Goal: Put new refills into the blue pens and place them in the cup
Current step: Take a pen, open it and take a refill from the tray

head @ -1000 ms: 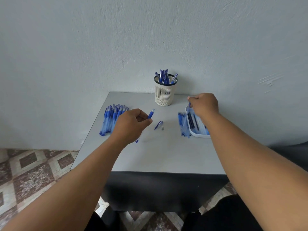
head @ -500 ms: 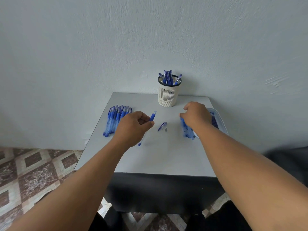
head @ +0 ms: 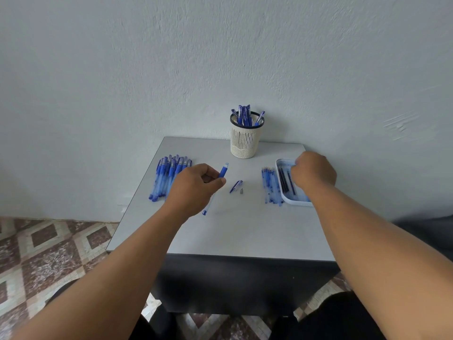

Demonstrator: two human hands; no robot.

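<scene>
My left hand point(head: 196, 185) grips a blue pen barrel point(head: 223, 171) above the grey table point(head: 232, 231); its open front end points toward the cup. The pen's cap point(head: 236, 186) and metal tip point(head: 241, 191) lie loose beside it. My right hand point(head: 315, 171) hovers with curled fingers over the far end of the white tray point(head: 294, 201), which holds dark refills point(head: 285, 181). Whatever its fingers hold is hidden. A white slotted cup point(head: 244, 143) with several blue pens stands at the back.
A pile of several capped blue pens point(head: 169, 177) lies at the table's left. A row of bluish refills point(head: 270, 187) lies just left of the tray. The wall rises directly behind the table. Patterned floor tiles point(head: 49, 253) show below left.
My right hand went from the tray to the row of refills beside it and is now back over the tray. My left hand has kept the barrel in about the same place.
</scene>
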